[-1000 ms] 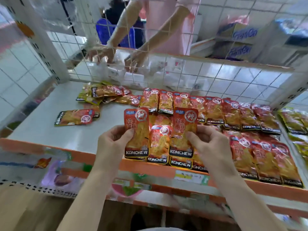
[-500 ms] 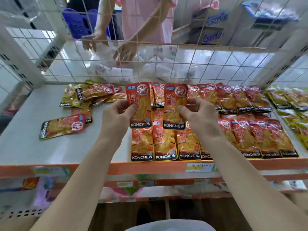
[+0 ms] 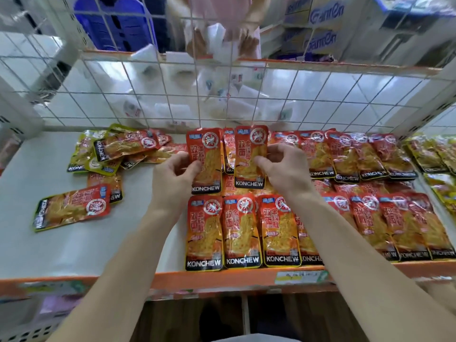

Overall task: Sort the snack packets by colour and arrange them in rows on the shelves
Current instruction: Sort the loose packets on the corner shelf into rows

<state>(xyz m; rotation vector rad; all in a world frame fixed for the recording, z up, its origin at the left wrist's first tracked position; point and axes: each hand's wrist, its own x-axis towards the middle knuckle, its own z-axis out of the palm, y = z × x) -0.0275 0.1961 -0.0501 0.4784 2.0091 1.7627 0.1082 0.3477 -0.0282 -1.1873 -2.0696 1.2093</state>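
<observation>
My left hand (image 3: 174, 180) pinches a red KONCHEW snack packet (image 3: 206, 154) by its left edge. My right hand (image 3: 283, 169) grips a second red packet (image 3: 250, 149) by its right edge. Both packets are upright, side by side, over the back row of red packets (image 3: 345, 156). A front row of red packets (image 3: 241, 230) lies along the shelf's orange front edge (image 3: 222, 280). An unsorted heap of red and yellow-green packets (image 3: 116, 149) sits at the back left, with one loose red packet (image 3: 71, 208) lying sideways nearer me.
Yellow-green packets (image 3: 436, 156) fill the shelf's right end. A white wire grid (image 3: 222, 95) backs the shelf. Behind it another person's hands (image 3: 222, 43) handle white packs. The white shelf surface (image 3: 37, 243) at front left is bare. Cardboard boxes (image 3: 320, 21) stand at the far right.
Both my hands carried the two red packets away from me, from over the front row to over the back row. The person behind the grid lifted their hands.
</observation>
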